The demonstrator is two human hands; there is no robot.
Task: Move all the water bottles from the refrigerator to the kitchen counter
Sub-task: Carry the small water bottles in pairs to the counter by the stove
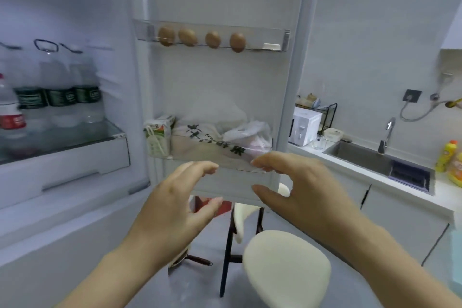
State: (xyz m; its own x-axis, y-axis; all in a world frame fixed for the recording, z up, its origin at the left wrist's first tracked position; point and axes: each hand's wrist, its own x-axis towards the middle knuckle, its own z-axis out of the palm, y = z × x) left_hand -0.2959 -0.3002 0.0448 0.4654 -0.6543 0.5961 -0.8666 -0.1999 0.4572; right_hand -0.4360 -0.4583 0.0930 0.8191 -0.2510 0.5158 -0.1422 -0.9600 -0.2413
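Water bottles [60, 92] are standing in a row on the refrigerator shelf [75, 144], a red-labelled one [10, 112] beside three green-labelled ones, none yet moved. On the open door, eggs [212, 39] are sitting in the upper rack, a carton [158, 136] and bags [220, 137] in the lower bin. The left hand [172, 210] and right hand [302, 192] are hovering before the door, each grip spread and empty, seemingly readying to reach. The surface [375, 177] by the sink is waiting at right.
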